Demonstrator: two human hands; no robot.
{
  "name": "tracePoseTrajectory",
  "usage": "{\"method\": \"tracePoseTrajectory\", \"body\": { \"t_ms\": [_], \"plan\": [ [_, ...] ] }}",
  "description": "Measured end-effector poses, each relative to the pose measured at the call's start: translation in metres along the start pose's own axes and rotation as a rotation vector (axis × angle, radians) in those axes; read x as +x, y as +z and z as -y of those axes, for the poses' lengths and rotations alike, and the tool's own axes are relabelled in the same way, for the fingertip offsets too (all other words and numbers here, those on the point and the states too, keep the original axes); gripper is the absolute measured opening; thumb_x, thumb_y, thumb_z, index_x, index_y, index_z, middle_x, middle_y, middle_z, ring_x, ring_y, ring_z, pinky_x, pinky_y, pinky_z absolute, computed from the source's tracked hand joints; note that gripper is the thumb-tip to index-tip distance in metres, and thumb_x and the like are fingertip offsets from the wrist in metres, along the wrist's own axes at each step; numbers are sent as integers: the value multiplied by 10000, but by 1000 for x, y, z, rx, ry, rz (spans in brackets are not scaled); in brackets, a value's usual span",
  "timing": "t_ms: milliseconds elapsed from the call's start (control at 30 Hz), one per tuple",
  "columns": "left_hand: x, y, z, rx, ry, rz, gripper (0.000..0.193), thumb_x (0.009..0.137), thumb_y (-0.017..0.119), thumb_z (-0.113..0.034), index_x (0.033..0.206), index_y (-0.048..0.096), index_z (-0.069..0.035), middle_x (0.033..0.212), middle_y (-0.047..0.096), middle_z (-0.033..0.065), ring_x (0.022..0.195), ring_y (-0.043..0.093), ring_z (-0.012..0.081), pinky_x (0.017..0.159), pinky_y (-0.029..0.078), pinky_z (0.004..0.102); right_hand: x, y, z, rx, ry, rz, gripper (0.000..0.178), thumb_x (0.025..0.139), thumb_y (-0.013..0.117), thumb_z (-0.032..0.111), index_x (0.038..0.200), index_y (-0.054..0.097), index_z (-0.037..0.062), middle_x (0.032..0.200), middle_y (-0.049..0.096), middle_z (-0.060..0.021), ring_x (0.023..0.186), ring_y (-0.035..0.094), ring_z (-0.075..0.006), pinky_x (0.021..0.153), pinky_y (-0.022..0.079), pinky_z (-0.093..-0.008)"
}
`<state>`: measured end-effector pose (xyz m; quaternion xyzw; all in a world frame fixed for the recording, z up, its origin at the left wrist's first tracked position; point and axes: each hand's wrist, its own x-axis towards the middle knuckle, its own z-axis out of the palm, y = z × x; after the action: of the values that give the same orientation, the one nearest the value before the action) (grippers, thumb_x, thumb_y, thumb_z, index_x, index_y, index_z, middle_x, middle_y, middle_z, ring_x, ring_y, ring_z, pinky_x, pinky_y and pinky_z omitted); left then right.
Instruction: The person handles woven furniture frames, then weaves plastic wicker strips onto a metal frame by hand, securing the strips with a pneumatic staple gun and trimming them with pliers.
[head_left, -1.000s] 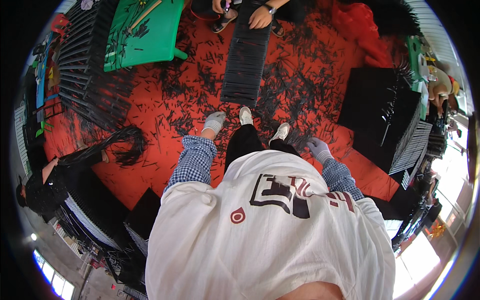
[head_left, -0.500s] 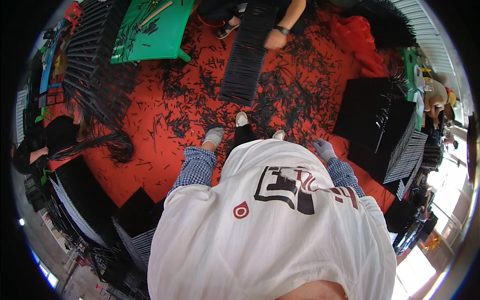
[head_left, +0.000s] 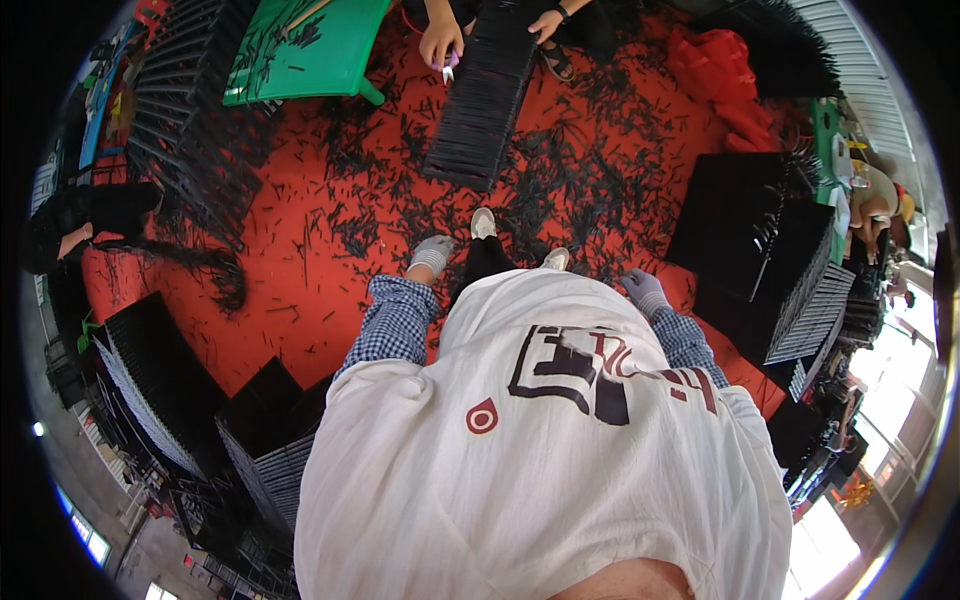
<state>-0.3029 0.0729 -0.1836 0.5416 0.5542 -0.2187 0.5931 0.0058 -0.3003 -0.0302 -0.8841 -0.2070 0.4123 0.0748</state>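
My left hand (head_left: 433, 252), in a grey knit glove, hangs beside my left leg over the red floor. Its fingers look loosely curled, and nothing shows in them. On the other side my right hand (head_left: 645, 291), gloved as well, hangs next to my hip with its fingers curled in and no object visible. In front of my shoes, a long black slatted panel (head_left: 480, 110) slopes toward me from another person. That person's one hand (head_left: 440, 42) grips a small tool with a purple part and a pale tip; the other hand (head_left: 547, 25) rests at the panel's edge.
Short black strips (head_left: 580, 200) litter the red floor (head_left: 290, 240). A green table (head_left: 330, 60) stands ahead on the left. Stacked black panels (head_left: 730, 220) rise on the right; more black stacks (head_left: 160, 370) stand at left. A red cloth heap (head_left: 715, 70) lies at far right.
The other person's second hand has come into view with the small tool beside the panel. The panel's near end sits slightly farther left. My hands stay low at my sides.
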Motion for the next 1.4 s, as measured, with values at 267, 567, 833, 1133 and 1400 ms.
{"method": "tracePoseTrajectory", "body": {
  "t_ms": [267, 567, 833, 1133, 1400],
  "plan": [
    [50, 0, 63, 306, 202, 74, 388, 974, 402, -340, 1269, 606, -191, 1349, 559, 40, 1227, 521, 276, 986, 456, 357, -5, -4, 16, 7, 5, 55, 354, 890, 623, 353, 1116, 646, 82, 997, 685, -194, 943, 658, -346, 827, 518, -400],
    [21, 1, 22, 264, 184, 60, 353, 968, 445, -270, 1259, 607, -153, 1304, 591, 79, 1127, 587, 275, 943, 489, 351, 2, -5, 18, -31, 29, 51, 350, 913, 600, 344, 1105, 654, 57, 980, 686, -200, 927, 658, -345, 806, 512, -398],
    [3, -6, 26, 462, 210, 124, 385, 996, 375, -197, 1342, 530, -127, 1453, 455, 37, 1280, 478, 227, 1065, 414, 316, 5, -10, 33, -68, 34, 97, 385, 924, 588, 349, 1191, 633, 74, 1086, 679, -175, 997, 651, -313, 875, 508, -369],
    [-26, -11, -5, 657, 112, 118, 395, 1000, 345, -188, 1349, 513, -110, 1462, 438, 23, 1295, 459, 205, 1072, 404, 303, 8, -5, 25, -69, 34, 91, 388, 926, 583, 359, 1191, 632, 79, 1104, 677, -166, 1016, 648, -311, 886, 509, -374],
    [20, 0, 35, 820, 272, 3, 383, 992, 376, -220, 1311, 558, -113, 1397, 513, 42, 1234, 521, 221, 1015, 446, 310, 11, -8, 33, -88, 9, 96, 377, 922, 582, 365, 1184, 637, 99, 1088, 681, -166, 999, 654, -313, 872, 516, -378]
  ]
}}
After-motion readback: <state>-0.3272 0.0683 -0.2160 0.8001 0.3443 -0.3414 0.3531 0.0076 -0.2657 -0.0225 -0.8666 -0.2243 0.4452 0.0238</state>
